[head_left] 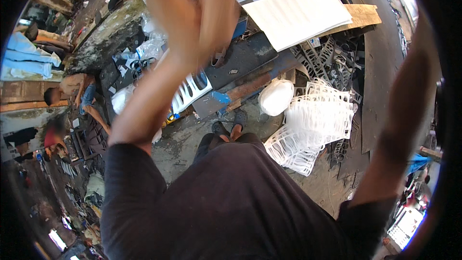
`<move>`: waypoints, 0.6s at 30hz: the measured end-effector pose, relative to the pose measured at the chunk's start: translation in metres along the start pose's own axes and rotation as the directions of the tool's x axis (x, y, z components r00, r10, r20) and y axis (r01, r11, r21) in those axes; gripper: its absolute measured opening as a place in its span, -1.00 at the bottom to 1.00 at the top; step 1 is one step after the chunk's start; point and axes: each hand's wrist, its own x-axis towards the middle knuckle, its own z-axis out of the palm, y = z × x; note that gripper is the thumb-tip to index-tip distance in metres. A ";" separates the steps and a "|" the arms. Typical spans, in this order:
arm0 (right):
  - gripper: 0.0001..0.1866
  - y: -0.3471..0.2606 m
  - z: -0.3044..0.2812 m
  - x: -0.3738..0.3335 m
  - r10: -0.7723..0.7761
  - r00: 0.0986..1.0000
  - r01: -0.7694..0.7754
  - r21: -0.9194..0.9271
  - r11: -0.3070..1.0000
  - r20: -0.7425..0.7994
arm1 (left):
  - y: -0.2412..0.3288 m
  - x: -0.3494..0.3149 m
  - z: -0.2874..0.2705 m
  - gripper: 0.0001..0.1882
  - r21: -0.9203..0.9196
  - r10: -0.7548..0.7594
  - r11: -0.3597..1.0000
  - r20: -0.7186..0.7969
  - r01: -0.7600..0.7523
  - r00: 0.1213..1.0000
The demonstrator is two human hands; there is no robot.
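My left hand [209, 21] is raised close to the head camera at the top of the view, smeared by motion, and its upper part runs out of the picture. Whether it holds anything is hidden by the blur. Below it lies a white sheet with long cut-out slots [192, 90], partly covered by my left forearm. A dark flat work surface [245, 62] lies to the right of that hand, with a stack of white sheets [303, 17] beyond it. My right arm is lifted along the right side, and its hand is lost past the dark rim.
White sheets full of punched holes [320, 115] are heaped right of my feet beside a round white bundle [275, 97]. Dark cut-out scraps [332, 58] lie behind them. Clear plastic bags [151, 48] sit at left. Two other people, one bare-backed [77, 86], are further left.
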 end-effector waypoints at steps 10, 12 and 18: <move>-0.68 -0.199 0.219 -0.286 0.058 0.067 -0.913 0.085 -0.398 0.996 | 0.003 -0.307 -0.066 -0.29 0.591 -0.584 0.802 0.742 0.090 0.330; -0.70 -0.214 0.237 -0.289 0.024 0.063 -0.843 0.066 -0.534 0.998 | -0.017 -0.309 -0.065 -0.46 0.491 -0.482 0.871 0.858 -0.008 0.179; -0.76 -0.227 0.258 -0.296 -0.005 0.113 -0.711 0.077 -0.699 0.994 | -0.008 -0.314 -0.089 -0.52 0.432 -0.452 0.883 0.888 0.183 0.082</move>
